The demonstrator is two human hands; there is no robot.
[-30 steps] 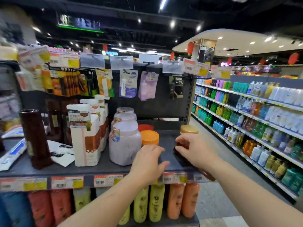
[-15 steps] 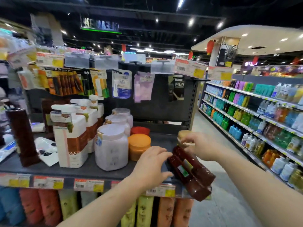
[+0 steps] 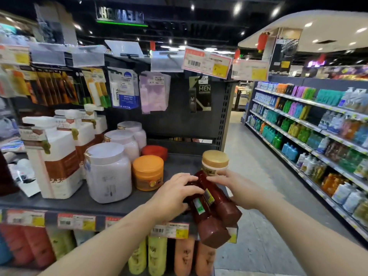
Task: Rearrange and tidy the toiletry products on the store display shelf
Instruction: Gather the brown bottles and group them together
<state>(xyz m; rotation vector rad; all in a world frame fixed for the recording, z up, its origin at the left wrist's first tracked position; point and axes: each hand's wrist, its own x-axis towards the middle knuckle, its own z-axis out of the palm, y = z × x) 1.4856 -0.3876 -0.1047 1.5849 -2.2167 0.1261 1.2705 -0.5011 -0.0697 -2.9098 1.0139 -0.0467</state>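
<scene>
The tidying looks only part done: two dark brown plastic bottles lie tipped over the grey shelf's front edge, not yet stood up. The left hand wraps over the nearer bottle; the right hand curls round the other. They are glossy, square-based, with small green-yellow labels. Just beyond the grip stands a gold-lidded cream jar; leftward, an orange-lidded tub.
</scene>
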